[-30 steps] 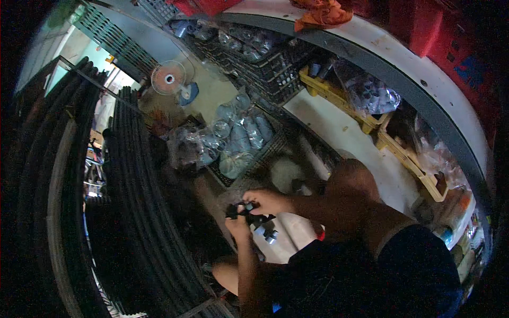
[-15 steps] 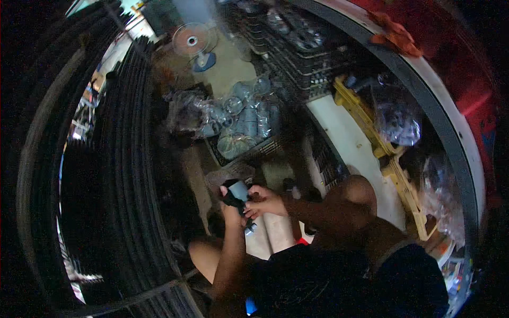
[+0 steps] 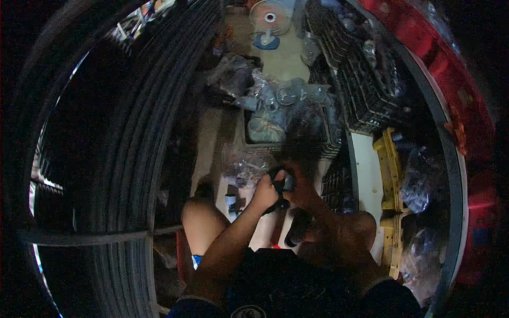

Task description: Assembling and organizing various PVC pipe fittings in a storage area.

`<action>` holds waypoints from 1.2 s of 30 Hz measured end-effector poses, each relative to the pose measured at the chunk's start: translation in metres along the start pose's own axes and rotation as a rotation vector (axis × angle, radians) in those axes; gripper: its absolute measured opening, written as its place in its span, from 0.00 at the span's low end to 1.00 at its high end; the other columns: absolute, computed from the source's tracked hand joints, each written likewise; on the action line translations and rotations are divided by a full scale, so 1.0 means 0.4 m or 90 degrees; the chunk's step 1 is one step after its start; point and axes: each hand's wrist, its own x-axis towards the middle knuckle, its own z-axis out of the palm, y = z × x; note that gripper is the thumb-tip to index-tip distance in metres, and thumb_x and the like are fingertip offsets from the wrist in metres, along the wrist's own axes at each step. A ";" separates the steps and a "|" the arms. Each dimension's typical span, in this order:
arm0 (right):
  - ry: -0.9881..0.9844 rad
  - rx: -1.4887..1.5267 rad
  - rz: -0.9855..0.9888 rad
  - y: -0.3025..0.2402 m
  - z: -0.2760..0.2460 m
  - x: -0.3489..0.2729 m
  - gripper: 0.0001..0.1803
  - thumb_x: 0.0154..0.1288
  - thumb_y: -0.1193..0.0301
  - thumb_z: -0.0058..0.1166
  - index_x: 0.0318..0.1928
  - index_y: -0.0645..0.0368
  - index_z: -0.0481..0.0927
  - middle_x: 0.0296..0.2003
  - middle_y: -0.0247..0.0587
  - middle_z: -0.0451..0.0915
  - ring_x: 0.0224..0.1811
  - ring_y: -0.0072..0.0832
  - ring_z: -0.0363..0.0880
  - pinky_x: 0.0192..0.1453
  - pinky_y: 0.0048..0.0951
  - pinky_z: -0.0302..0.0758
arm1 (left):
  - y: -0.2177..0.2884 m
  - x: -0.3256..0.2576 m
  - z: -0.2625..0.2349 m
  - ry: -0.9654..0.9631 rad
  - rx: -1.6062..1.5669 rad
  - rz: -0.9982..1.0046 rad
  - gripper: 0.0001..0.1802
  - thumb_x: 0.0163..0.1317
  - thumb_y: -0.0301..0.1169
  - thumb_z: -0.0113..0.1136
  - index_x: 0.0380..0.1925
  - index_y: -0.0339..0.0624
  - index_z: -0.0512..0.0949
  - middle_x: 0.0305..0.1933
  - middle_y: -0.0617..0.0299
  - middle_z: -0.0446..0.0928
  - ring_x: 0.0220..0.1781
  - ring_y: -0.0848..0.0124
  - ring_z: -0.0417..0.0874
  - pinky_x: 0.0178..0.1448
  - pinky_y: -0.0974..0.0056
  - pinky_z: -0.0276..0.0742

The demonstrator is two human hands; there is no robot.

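Note:
Between my knees, a short grey cylindrical part with a black piece against it is held in both hands. My left hand is closed around its left side, the thumb pointing up along the black piece. From the right, my right hand grips the grey part; its fingers lie in shadow and are hard to make out. Just beyond my hands is a crumpled clear plastic bag. A small white and black cylindrical piece stands on the floor left of my left forearm.
Ahead sits a dark crate piled with grey, plastic-wrapped parts. A fan stands farther back. Black crates are stacked at right, near yellow crates and bagged parts. Long dark tubes line the left side.
My view has turned, so the surroundings have shifted. Both hands still hold the grey part, which is now darker and more covered by my fingers.

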 end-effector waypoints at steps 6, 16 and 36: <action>-0.109 -0.148 -0.183 0.010 -0.028 -0.016 0.37 0.66 0.69 0.57 0.71 0.62 0.57 0.64 0.50 0.67 0.67 0.41 0.66 0.70 0.37 0.61 | -0.039 0.003 -0.018 0.112 0.185 0.087 0.18 0.65 0.25 0.46 0.54 0.30 0.71 0.54 0.27 0.72 0.59 0.34 0.72 0.62 0.46 0.69; 0.090 0.352 0.132 0.208 -0.015 -0.002 0.14 0.76 0.66 0.47 0.53 0.64 0.76 0.41 0.36 0.79 0.35 0.22 0.73 0.41 0.27 0.72 | -0.031 -0.033 -0.155 0.157 0.213 -0.019 0.21 0.61 0.24 0.46 0.54 0.33 0.74 0.53 0.36 0.77 0.56 0.40 0.77 0.61 0.49 0.72; 0.182 0.380 0.177 0.690 0.179 0.319 0.20 0.74 0.58 0.45 0.48 0.61 0.81 0.42 0.46 0.82 0.41 0.42 0.80 0.53 0.47 0.75 | -0.146 -0.038 -0.038 -0.149 0.104 -0.118 0.20 0.68 0.43 0.49 0.50 0.41 0.79 0.53 0.43 0.78 0.53 0.46 0.81 0.57 0.44 0.76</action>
